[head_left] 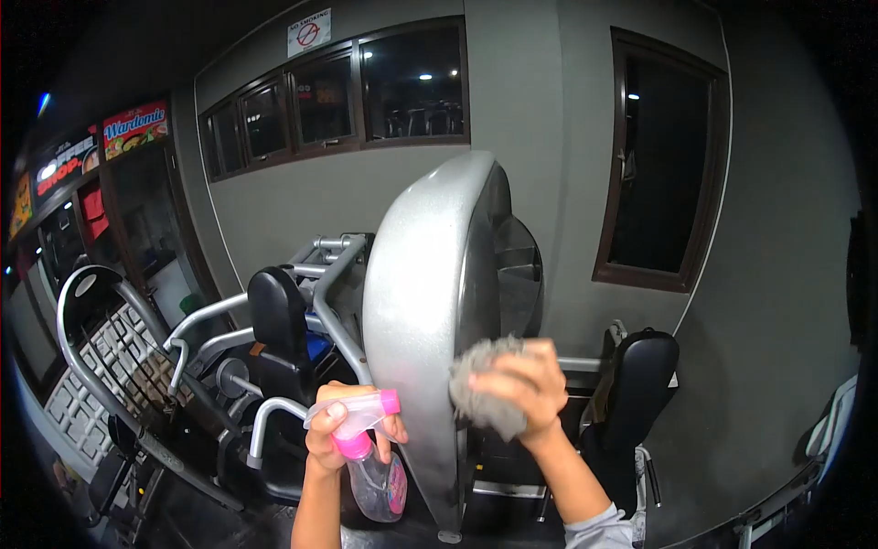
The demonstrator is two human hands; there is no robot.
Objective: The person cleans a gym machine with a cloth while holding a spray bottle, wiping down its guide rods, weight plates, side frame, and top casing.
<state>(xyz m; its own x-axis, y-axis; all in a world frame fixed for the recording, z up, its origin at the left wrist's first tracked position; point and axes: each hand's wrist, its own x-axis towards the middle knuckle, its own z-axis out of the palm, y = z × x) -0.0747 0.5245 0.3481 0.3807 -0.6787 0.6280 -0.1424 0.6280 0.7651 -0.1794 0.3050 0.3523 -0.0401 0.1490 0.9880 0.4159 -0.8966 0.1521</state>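
My left hand [325, 430] is wrapped round the neck of a clear spray bottle [373, 485] with a pink collar and a pink nozzle. The nozzle points right, towards the silver machine housing [412, 293], a tall curved shell. A crumpled grey cloth [489, 389] is bunched in my right hand [535, 384], at the housing's right edge. The cloth seems to touch the dark side of the shell, though the contact itself is hidden.
Exercise machines with a black backrest [279, 316] and silver bars stand to the left. At right is another black pad [636, 389]. Behind is a grey wall with dark windows [412, 82] and a no-smoking sign [309, 33].
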